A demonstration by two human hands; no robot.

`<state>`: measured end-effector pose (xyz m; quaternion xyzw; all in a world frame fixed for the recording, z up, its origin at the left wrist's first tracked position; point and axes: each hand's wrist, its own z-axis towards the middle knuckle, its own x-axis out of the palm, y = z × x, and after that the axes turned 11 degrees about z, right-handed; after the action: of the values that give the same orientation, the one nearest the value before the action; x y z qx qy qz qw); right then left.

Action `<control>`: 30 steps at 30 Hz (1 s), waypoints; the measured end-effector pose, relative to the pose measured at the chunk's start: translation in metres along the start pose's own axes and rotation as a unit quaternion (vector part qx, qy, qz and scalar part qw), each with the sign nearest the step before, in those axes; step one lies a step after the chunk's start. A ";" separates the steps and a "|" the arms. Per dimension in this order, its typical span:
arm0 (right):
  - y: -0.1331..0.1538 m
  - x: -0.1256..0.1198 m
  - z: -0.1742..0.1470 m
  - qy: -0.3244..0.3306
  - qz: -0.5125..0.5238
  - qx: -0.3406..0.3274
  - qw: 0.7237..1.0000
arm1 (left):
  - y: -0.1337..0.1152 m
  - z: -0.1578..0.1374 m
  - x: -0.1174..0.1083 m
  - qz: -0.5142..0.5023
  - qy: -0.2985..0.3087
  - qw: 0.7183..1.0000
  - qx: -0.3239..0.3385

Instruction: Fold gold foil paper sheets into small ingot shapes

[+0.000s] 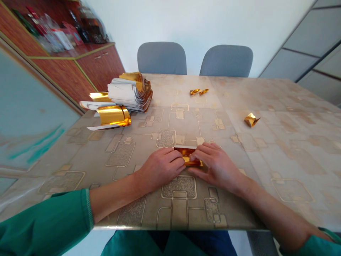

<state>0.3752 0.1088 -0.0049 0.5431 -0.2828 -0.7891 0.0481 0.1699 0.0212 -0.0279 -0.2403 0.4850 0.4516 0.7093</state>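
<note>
Near the front of the table, a small sheet of gold foil paper [188,159] lies partly rolled or folded between my two hands. My left hand [162,165] is closed over its left end, the fingers curled onto the foil. At the right end, my right hand [214,165] has its fingers bent onto the paper, the thumb lower on the near side. Fingers cover both ends of the sheet, and a thin white edge shows along its far side.
A thick stack of gold-and-white paper [124,94] stands at the left, with a curled gold sheet [113,116] before it. Folded gold pieces [199,92] lie far back; another folded piece [251,120] sits right. Two grey chairs [162,58] stand behind the patterned table [279,149].
</note>
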 end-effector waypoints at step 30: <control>-0.015 0.012 -0.002 -0.031 -0.021 0.073 0.997 | 0.007 0.000 0.007 -0.063 0.000 0.994 -0.088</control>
<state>0.3763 0.1163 -0.0228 0.5265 -0.3295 -0.7836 -0.0165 0.1645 0.0275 -0.0336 -0.3319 0.4270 0.4471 0.7125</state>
